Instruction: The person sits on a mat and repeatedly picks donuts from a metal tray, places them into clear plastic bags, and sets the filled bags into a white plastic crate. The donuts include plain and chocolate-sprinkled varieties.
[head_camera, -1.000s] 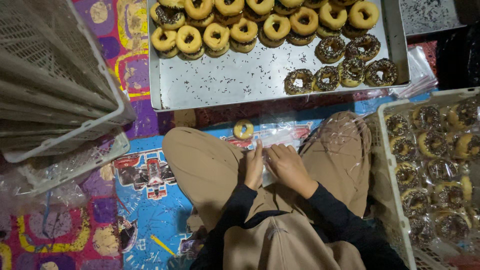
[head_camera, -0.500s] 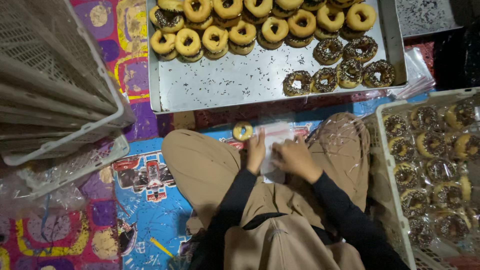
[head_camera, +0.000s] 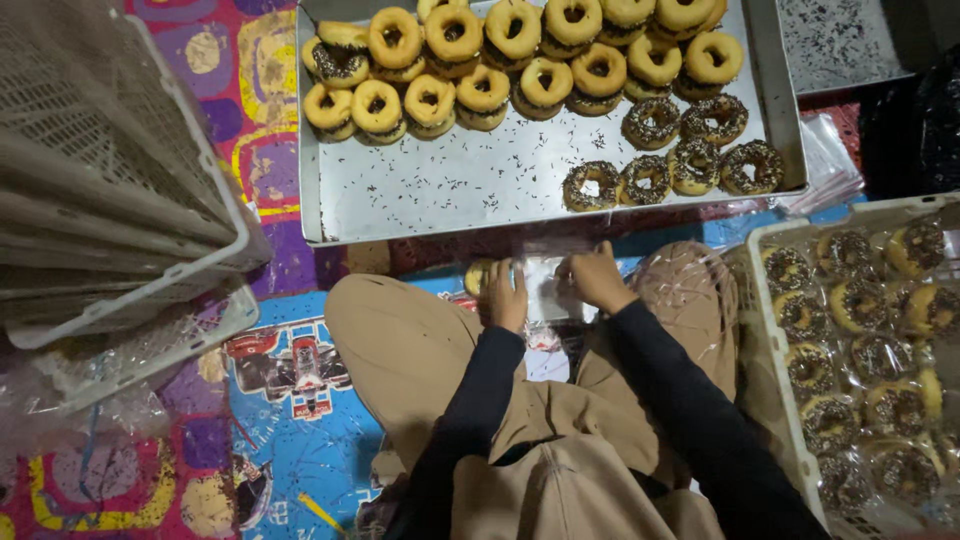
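Hands first, in the single head view: our left hand (head_camera: 508, 297) lies just below the middle of the frame with its fingers loosely curled, resting on a clear plastic bag (head_camera: 548, 290) spread on the mat between our knees, and a plain yellow doughnut (head_camera: 478, 277) sits just beside it on its left; we cannot tell whether the fingers touch that doughnut. Our right hand (head_camera: 597, 277), a little to the right, is bent at the knuckles with its fingertips pinching the far edge of the same bag, so it is grasping the plastic rather than lying slack. Both dark sleeves run down to the lower edge of the frame over our tan trousers. Above the hands, across the top centre, lies a metal tray (head_camera: 450, 190) scattered with dark sprinkles; its upper part carries rows of yellow-glazed doughnuts (head_camera: 485, 88), and toward its right side sit several chocolate-sprinkled doughnuts (head_camera: 670, 165), leaving the lower left of the tray bare. At the right edge of the frame stands a white plastic crate (head_camera: 765, 330) filled with bagged sprinkled doughnuts (head_camera: 860, 360), each in clear wrap. At the upper left we see a stack of white lattice crates (head_camera: 120, 210) tilted on the colourful floor mat (head_camera: 290, 400), with crumpled clear plastic below it.
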